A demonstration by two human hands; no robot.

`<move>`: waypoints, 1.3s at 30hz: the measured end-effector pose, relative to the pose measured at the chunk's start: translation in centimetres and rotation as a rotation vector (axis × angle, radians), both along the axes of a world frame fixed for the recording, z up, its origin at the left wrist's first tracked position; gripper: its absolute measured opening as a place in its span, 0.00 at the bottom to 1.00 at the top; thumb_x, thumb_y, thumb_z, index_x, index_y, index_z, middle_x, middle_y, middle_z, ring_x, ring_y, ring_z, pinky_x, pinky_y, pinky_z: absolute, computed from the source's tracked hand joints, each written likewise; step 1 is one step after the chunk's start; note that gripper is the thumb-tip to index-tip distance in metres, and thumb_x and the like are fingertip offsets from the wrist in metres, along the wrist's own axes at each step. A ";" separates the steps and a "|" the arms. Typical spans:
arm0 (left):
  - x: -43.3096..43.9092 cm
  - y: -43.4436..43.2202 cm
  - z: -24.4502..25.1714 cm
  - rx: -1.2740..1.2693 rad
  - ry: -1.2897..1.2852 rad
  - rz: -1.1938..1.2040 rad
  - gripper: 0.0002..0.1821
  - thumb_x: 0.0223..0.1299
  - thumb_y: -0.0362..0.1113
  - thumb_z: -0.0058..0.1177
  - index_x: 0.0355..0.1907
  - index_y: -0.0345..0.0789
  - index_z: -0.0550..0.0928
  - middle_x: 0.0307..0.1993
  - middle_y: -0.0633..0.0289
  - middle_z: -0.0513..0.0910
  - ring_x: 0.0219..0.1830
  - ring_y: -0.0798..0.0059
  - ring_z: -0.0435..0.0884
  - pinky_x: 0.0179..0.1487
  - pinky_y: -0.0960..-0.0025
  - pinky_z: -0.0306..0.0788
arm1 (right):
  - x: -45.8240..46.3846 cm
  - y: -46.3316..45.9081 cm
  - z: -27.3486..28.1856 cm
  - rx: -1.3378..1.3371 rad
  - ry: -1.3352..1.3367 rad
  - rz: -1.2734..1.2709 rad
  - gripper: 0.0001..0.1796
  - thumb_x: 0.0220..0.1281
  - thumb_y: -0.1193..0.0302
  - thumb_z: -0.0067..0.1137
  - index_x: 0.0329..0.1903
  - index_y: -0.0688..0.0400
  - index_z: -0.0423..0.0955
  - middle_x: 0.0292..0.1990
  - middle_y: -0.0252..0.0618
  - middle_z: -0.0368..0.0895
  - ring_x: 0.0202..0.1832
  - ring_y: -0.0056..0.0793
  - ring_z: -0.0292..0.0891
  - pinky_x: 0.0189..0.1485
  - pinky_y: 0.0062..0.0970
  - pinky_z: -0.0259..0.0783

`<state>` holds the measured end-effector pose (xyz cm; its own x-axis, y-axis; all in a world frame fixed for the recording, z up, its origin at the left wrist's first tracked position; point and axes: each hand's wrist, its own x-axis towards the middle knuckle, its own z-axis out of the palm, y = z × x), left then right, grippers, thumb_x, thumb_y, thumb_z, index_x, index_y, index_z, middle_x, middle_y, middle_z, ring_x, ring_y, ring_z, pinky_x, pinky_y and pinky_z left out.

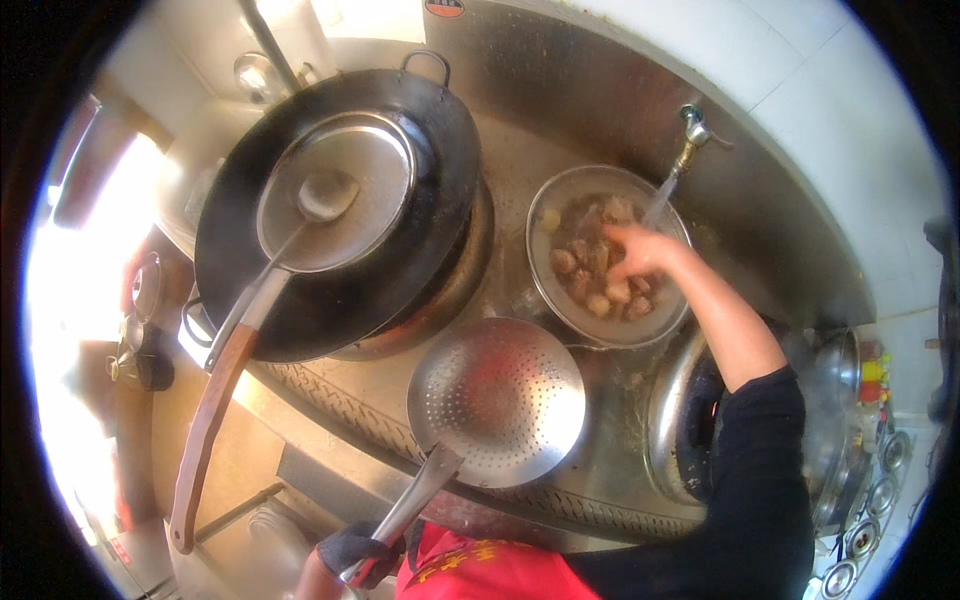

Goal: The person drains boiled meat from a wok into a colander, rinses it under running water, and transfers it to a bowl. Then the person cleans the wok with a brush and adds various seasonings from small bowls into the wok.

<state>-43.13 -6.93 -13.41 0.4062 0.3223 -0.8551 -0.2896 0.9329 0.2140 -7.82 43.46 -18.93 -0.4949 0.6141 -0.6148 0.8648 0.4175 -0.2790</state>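
My left hand (360,553), in a dark glove, is closed around the handle of a perforated steel skimmer (499,401). The skimmer's wide bowl hangs over the front of the steel cooking counter. My bare right hand (643,251) reaches into a round metal basin (534,271) of cloudy water. Its fingers are spread among chunks of meat (579,285), and some fingertips are hard to make out there. A few paler pieces lie in the water too. From the wall tap (694,135), water runs into the basin beside my right hand.
At left, a large black wok (442,150) sits on a burner ring. Inside rests a round long-handled metal utensil (375,217), wooden at the grip, with a ladle (328,196) on it. Another burner (667,420) is under my right arm. Seasoning containers (870,382) stand far right.
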 end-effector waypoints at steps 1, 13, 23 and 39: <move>-0.2 0.1 0.0 -0.010 -0.028 0.008 0.18 0.47 0.41 0.60 0.35 0.28 0.77 0.23 0.58 0.76 0.20 0.74 0.74 0.22 0.74 0.66 | 0.0 -0.9 -1.6 0.096 -0.111 0.054 0.48 0.41 0.60 0.72 0.67 0.62 0.60 0.60 0.59 0.68 0.62 0.48 0.67 0.65 0.35 0.64; -0.9 0.6 -0.4 0.044 0.040 -0.097 0.22 0.46 0.42 0.61 0.37 0.26 0.76 0.20 0.58 0.75 0.15 0.73 0.73 0.17 0.72 0.65 | -3.4 -2.1 -5.6 0.271 -0.058 -0.037 0.38 0.49 0.64 0.64 0.64 0.61 0.63 0.55 0.63 0.71 0.59 0.52 0.67 0.60 0.42 0.65; -0.4 0.2 -0.1 0.022 -0.071 -0.022 0.17 0.51 0.38 0.55 0.38 0.25 0.75 0.17 0.57 0.74 0.12 0.72 0.71 0.15 0.71 0.65 | -2.4 -0.9 -10.5 0.310 -0.178 -0.025 0.30 0.47 0.65 0.64 0.55 0.62 0.71 0.47 0.59 0.78 0.49 0.50 0.75 0.51 0.39 0.71; 0.3 1.2 -0.5 0.135 0.008 -0.036 0.14 0.54 0.35 0.55 0.41 0.29 0.78 0.30 0.57 0.79 0.27 0.71 0.79 0.30 0.70 0.75 | -3.1 -7.4 8.9 -0.108 0.360 -0.311 0.21 0.49 0.75 0.64 0.48 0.54 0.70 0.42 0.41 0.80 0.42 0.32 0.79 0.44 0.33 0.79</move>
